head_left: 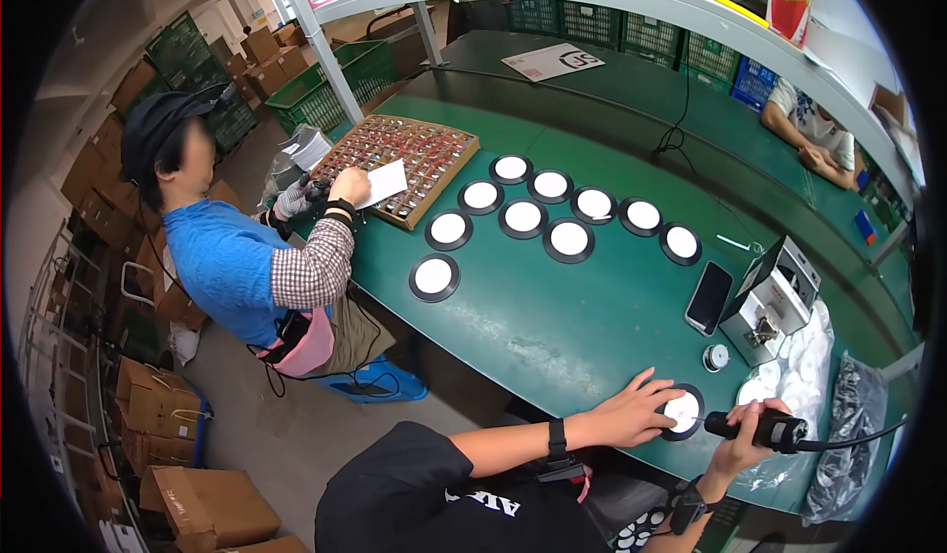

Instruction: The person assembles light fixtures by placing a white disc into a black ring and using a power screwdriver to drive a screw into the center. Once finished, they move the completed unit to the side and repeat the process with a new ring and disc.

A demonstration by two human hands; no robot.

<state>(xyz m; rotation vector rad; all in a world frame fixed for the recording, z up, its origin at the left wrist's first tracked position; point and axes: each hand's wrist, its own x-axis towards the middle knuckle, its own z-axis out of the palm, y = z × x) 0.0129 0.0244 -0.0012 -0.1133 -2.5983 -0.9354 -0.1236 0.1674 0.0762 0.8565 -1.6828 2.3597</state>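
A round white disc with a black rim (684, 413) lies at the front edge of the green table. My left hand (636, 410) rests on its left side, fingers spread and touching the rim and face. My right hand (752, 442) is closed around a black corded electric screwdriver (779, 431). The screwdriver lies nearly level, its thin bit pointing left onto the disc's face. Beyond my hands sit a small silver round part (715, 358), a dark phone (709, 297) and an open metal box-shaped device (774, 301).
Several more black-rimmed white discs (569, 240) lie across the table. Clear plastic bags (809, 356) and a grey bag (846, 425) occupy the right end. At left, a co-worker in blue (222, 267) handles a white card (383, 184) over a partitioned cardboard tray (434, 158). Another person (814, 129) sits far right.
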